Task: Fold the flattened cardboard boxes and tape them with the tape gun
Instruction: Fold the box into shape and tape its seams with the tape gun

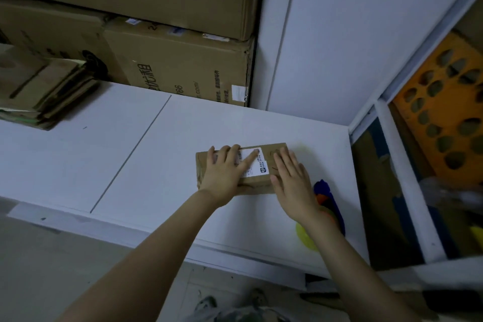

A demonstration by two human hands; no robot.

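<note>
Box on table, tape gun right

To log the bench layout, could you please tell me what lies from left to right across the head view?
Flat cardboard stack → box, with left hand then right hand pressed flat on it → tape gun → orange panel.

- Premises: a storeroom or packing area.
- Large cartons stand stacked against the far wall, one with printed text and stuck-on labels.
- A pile of flattened cardboard lies far left on the white worktop.
- A labelled parcel box sits near right on the worktop.
- White shelving at right holds an orange perforated panel.
</note>
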